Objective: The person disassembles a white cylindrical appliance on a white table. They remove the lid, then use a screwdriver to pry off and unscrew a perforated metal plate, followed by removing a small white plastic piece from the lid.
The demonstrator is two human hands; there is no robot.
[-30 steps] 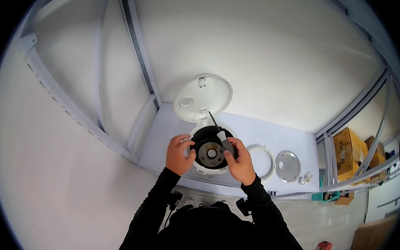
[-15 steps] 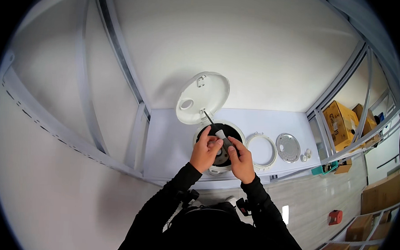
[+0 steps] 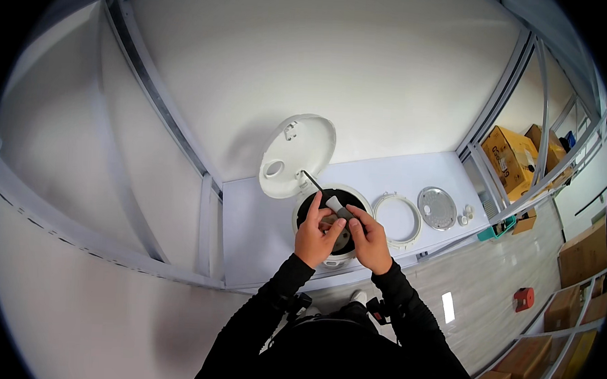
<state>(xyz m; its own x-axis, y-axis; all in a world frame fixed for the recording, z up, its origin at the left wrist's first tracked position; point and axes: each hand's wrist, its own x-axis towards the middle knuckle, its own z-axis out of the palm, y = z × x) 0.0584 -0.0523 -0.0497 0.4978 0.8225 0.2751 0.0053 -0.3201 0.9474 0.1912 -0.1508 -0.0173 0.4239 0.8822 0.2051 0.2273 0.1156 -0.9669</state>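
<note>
Both my hands are at a screwdriver (image 3: 343, 211) with a grey handle and a pale collar, over a white rice cooker (image 3: 301, 220). Its dark shaft slants up and left, the tip at the base of the raised lid (image 3: 313, 146), near the hinge. My right hand (image 3: 372, 248) has thumb and fingers closed on the handle. My left hand (image 3: 313, 241) is beside the collar, index finger stretched up near the shaft, thumb and other fingers curled in against the tool. The cooker's dark inside shows partly between the hands; the exact contact of the tip is too small to tell.
On the white table (image 3: 247, 234), right of the cooker, are a white ring (image 3: 418, 228), a perforated metal disc (image 3: 438, 209) and several small white pieces (image 3: 463, 220). Metal posts frame the table. Cardboard boxes (image 3: 511, 161) and a red object (image 3: 523, 299) are farther right.
The whole view has shifted and tilted slightly. My left index finger has straightened upward along the shaft, while the right hand stays on the handle.
</note>
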